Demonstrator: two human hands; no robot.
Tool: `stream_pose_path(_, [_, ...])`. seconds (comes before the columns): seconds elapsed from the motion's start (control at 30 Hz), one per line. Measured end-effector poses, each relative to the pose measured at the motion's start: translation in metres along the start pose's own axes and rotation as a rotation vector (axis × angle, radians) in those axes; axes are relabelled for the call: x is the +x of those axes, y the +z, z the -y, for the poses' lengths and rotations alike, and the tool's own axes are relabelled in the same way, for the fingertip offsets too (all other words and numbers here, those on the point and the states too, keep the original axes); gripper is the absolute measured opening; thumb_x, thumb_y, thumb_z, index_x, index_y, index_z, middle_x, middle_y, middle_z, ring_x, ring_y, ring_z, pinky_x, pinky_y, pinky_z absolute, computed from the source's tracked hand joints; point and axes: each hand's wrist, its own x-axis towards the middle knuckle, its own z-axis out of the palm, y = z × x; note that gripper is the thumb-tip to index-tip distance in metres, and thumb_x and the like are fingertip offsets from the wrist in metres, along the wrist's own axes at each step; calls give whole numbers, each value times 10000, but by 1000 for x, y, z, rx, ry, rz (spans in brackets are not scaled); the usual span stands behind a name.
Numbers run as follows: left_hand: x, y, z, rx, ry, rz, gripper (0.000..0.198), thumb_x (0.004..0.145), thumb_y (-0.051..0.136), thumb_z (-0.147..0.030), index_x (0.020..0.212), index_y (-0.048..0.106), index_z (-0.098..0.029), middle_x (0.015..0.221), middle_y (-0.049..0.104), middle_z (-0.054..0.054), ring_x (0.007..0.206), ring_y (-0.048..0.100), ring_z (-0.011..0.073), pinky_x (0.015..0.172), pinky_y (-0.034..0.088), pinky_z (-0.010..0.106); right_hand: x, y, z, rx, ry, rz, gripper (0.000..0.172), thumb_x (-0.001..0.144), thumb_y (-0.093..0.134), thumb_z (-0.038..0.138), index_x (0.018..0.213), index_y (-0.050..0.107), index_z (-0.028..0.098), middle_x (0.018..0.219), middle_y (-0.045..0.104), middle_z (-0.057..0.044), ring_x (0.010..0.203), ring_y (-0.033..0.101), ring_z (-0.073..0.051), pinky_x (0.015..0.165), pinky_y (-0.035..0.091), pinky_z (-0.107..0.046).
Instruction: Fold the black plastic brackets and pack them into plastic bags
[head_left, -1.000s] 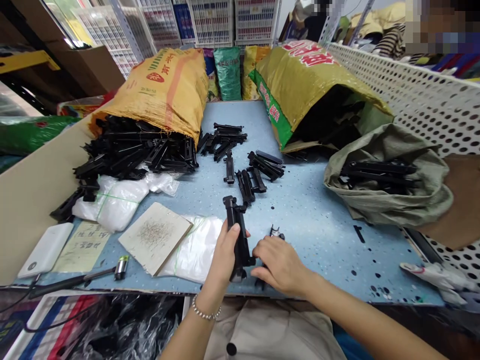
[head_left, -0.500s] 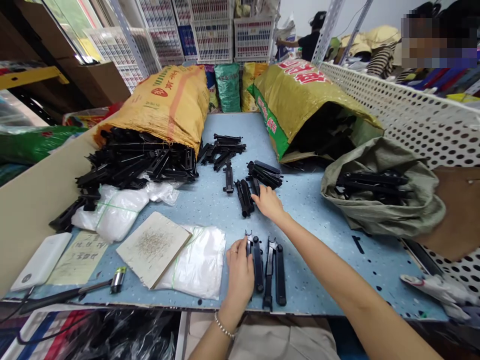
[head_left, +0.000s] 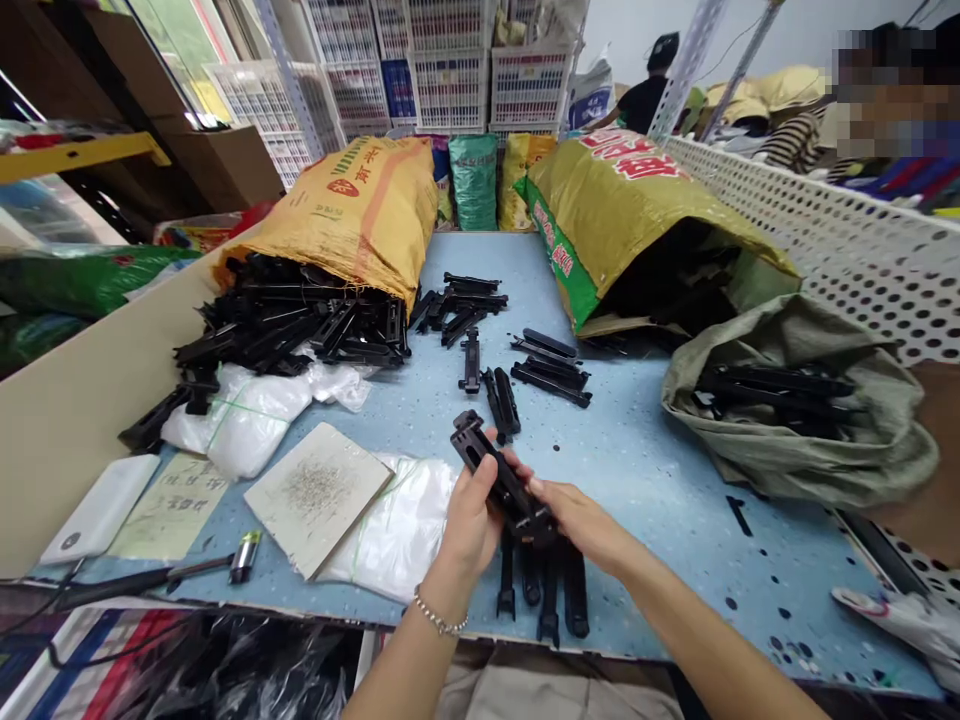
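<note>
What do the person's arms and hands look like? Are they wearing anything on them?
Both hands are bare, with no gloves: the left hand and the right hand. A shiny, silvery bracelet that looks beaded circles the left wrist. The right wrist has nothing I can see. No sleeves show on either forearm. Some fingers are hidden, so I can't rule out rings.

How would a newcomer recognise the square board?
On the speckled blue tabletop, look left of the left hand. A pale square board overlaps a white plastic bundle. Unlike that shiny, crinkled bundle, it is flat and matt, with a brownish speckled patch.
</note>
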Motion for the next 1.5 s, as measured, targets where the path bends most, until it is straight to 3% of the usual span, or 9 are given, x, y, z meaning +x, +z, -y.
stream_pose_path(0.2, [-25,6,5,176,-158,69,375,751,729,-366,1028,586,-156,741,597,-5,565,555,97,550,471,227,3,-11,25,-716,-586,-412,388,951,358,519,903,562,193,859,593,-81,832,529,-227,768,422,-369])
stream_pose_path(0.33, [-29,8,9,245,-163,-16,332,731,730,-418,856,573,-154,666,572,-26,516,523,84,494,447,208,20,-9,34,-802,-644,-352,402,975,304,499,842,543,204,777,574,-57,760,517,-207,703,416,-336])
stream_pose_path(0.43, [-26,2,1,266,-118,-90,379,727,729,-427,954,597,-154,683,584,-27,523,522,78,496,439,195,11,1,30,-644,-499,-237,414,1005,239,451,808,511,211,719,555,-13,664,514,-157,632,402,-282])
stream_pose_path(0.6, [-23,-10,-14,240,-89,-131,537,744,693,-485,1142,564,-147,753,633,10,589,565,105,559,465,220,-25,30,8,-918,-694,4,405,986,305,466,825,558,193,812,602,-64,766,495,-204,716,373,-344])
stream_pose_path(0.87, [-18,-48,3,612,158,-339,562,748,683,-471,1198,468,-213,876,643,16,824,629,182,805,495,328,1,41,14,-858,-276,88,423,1005,255,436,820,562,212,809,628,-34,748,568,-179,655,390,-284])
stream_pose_path(1.03, [-21,-66,37,964,173,-231,426,859,499,-380,1226,535,-165,1303,537,141,1268,456,286,1098,314,463,81,9,38,-894,-69,-380,381,942,434,429,1218,500,175,1200,558,-156,1091,539,-295,850,410,-375])
stream_pose_path(1.17, [-28,-64,50,1122,248,-208,571,882,477,-361,1404,388,-146,1535,269,155,1435,209,273,1184,146,459,119,-7,42,-822,62,-383,363,886,515,307,1198,524,122,1094,619,-161,984,609,-295,814,450,-373])
stream_pose_path(1.37, [-20,-43,9,627,247,-226,689,846,569,-495,1432,298,-254,1492,357,114,1356,380,248,1105,334,397,52,26,37,-796,-157,-282,479,871,536,309,1320,427,187,1179,592,-105,1075,568,-246,887,445,-348])
stream_pose_path(1.5, [-18,-22,-19,338,192,-257,533,787,657,-455,1244,501,-230,1114,627,54,1011,613,193,884,490,300,-2,41,42,-778,-469,-54,360,905,516,370,1234,495,226,1062,604,-79,930,595,-215,783,473,-332])
